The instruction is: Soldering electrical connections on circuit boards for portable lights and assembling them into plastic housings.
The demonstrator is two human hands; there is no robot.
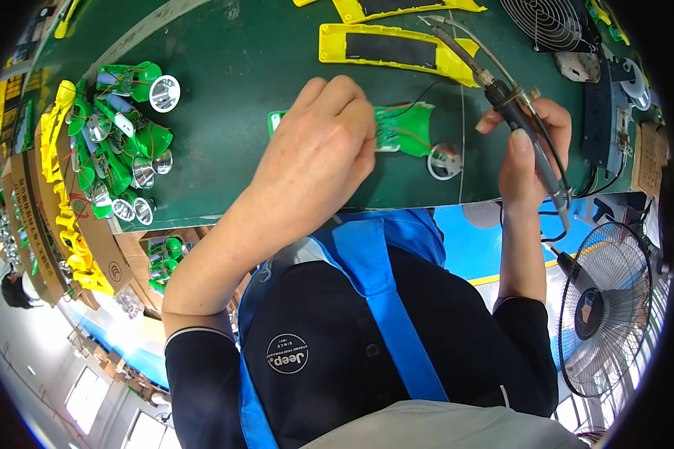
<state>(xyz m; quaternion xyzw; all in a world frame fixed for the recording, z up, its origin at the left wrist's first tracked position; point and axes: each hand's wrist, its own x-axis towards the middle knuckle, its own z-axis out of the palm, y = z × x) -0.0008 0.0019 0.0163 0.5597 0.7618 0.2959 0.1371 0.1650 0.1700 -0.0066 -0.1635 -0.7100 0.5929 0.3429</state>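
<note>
A green lamp housing (414, 133) with a circuit board and thin wires lies on the bench in front of me. A round silver reflector (445, 162) sits at its right end. My left hand (322, 138) covers the housing's middle, fingers curled down; their tips are hidden, so I cannot tell what they pinch. My right hand (532, 150) is closed around the dark handle of a soldering iron (511, 108). A thin feed tube runs along the iron, and its tip points up and left, above the yellow casing, away from the housing.
Yellow casing halves (397, 51) lie at the far side. Wired green housings with reflectors (131, 142) are heaped at left, beside a row of yellow parts (71, 232). A black fan grille (543, 22) and a solder spool (635, 78) stand far right; a standing fan (603, 310) is lower right.
</note>
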